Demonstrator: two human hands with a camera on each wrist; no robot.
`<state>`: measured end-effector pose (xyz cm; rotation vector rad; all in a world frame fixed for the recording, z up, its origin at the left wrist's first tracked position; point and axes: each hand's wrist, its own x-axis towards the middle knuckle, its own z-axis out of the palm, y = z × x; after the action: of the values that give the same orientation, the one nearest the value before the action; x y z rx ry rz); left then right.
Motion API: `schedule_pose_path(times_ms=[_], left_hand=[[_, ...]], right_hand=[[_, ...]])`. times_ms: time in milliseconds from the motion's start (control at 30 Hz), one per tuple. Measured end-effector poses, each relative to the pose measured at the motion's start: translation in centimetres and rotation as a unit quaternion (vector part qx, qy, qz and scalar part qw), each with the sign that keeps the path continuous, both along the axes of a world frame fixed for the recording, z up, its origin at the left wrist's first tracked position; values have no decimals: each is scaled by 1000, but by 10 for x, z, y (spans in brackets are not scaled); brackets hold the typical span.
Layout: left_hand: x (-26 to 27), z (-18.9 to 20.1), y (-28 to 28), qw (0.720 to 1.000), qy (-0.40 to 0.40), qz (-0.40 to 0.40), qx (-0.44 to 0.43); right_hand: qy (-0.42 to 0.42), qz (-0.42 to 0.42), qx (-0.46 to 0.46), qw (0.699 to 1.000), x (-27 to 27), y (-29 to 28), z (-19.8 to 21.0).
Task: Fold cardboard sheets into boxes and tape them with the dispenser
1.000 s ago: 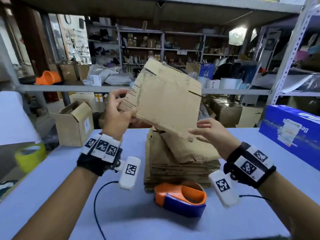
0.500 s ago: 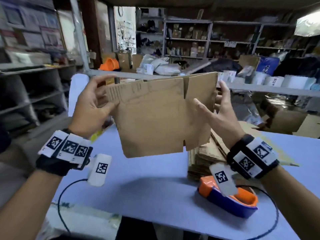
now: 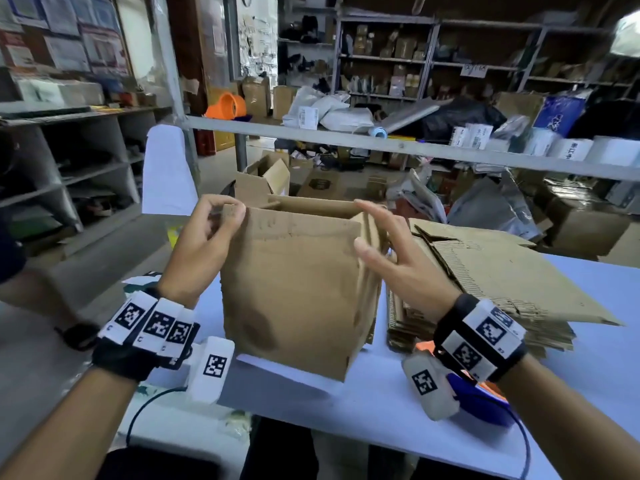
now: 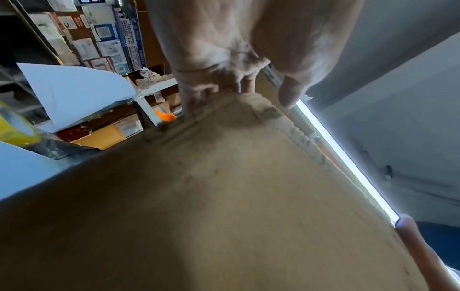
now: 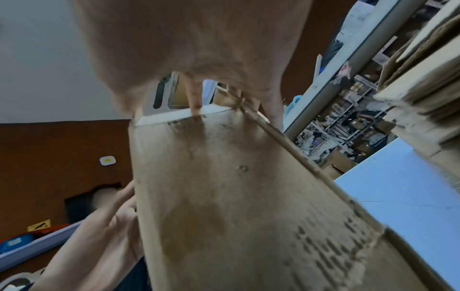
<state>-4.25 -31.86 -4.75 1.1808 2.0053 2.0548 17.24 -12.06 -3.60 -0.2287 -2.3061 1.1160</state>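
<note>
A brown cardboard box (image 3: 294,289), opened into an upright tube, hangs just above the pale blue table (image 3: 381,403). My left hand (image 3: 230,211) pinches its top left corner; the left wrist view shows those fingers (image 4: 236,84) curled over the corner of the box (image 4: 224,196). My right hand (image 3: 362,226) holds the top right corner, thumb on the near face and fingers stretched along the side panel. The right wrist view looks down the stained near face (image 5: 236,196). The orange and blue tape dispenser (image 3: 481,393) lies on the table, largely hidden under my right wrist.
A stack of flat cardboard sheets (image 3: 485,271) lies on the table to the right of the box. A grey metal rail (image 3: 381,143) crosses behind the table. An open carton (image 3: 263,181) stands on the floor beyond. A yellow tape roll (image 4: 12,128) sits at the left.
The flat sheet taken from the stack has been turned level, then opened into a tube and lowered towards the table. Both hands now sit at its top corners.
</note>
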Motion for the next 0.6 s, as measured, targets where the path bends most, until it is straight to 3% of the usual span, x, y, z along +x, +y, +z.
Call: schedule_pose_path(times_ms=[100,200,333,433,600], left_hand=[[19,-3,4,996,16,-59,-58],[28,-9,1,995,35,-69,-66],[25,-12,-3,993,79,-26,-79],[27,-11,-3,992,103,0,-79],[30,-6,-5,981,130,-57,-129]], right_hand=[[3,-1,-85,996,3,1,-4],[-36,-4,-111,993,8,3,-14],[-38,-23,-59,997,10,-2,-23],[21,-40,-36,998,9,-8,-25],[40,-2,-58,998,11,-8,-25]])
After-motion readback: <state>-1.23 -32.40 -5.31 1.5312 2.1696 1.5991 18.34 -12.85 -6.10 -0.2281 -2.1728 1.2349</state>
